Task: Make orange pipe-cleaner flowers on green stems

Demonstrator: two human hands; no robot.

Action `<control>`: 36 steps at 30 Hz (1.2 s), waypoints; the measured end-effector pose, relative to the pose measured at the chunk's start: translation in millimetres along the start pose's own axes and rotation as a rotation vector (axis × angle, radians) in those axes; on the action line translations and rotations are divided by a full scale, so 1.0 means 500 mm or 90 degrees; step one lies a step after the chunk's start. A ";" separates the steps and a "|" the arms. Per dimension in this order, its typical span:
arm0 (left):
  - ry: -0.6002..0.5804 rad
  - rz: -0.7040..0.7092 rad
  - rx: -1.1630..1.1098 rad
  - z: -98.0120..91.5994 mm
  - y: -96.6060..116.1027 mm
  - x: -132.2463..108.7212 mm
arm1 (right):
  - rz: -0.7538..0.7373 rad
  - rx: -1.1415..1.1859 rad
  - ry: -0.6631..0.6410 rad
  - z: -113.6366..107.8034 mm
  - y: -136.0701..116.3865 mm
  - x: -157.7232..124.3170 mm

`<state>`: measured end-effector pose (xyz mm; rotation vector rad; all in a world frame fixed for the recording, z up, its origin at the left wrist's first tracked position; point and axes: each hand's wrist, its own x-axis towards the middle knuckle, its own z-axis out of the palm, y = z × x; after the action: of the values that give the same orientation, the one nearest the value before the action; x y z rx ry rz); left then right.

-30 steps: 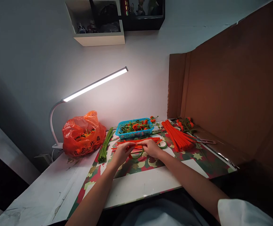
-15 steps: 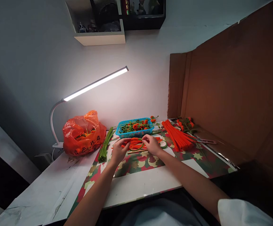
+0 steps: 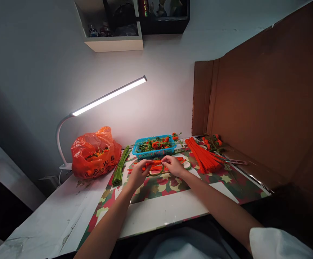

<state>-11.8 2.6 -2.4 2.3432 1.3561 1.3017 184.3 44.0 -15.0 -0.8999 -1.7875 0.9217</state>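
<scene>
Both my hands meet over the middle of the table, fingertips pinched. Between them runs a short orange pipe cleaner piece (image 3: 156, 162), its left end in my left hand (image 3: 139, 173) and its right end at the fingertips of my right hand (image 3: 173, 166). A thin green curved strand (image 3: 158, 174) hangs just below; I cannot tell whether it is joined to the orange piece. Loose orange pipe cleaners (image 3: 179, 159) lie behind and under the fingers. A roll of green tape (image 3: 188, 166) rests beside my right hand.
Green pipe cleaners (image 3: 121, 167) and an orange plastic bag (image 3: 95, 154) stand left. Behind is a blue basket (image 3: 154, 154) of orange flowers. An orange pipe cleaner bundle (image 3: 202, 156), scissors (image 3: 238, 162) and more flowers (image 3: 212, 142) lie right. A lamp (image 3: 110, 95) and cardboard (image 3: 259, 108) flank the table.
The orange piece between my hands has dropped slightly and tilted, and the green strand now hangs in a lower curve. My fingers have shifted a little; both hands stay pinched.
</scene>
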 end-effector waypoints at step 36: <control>0.073 -0.040 -0.021 0.013 0.021 -0.001 | 0.075 0.084 0.159 0.033 0.007 -0.008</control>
<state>-0.7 -1.9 -1.4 2.2171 1.4155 1.4481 171.0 38.7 -24.6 -0.9963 -1.4583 0.9452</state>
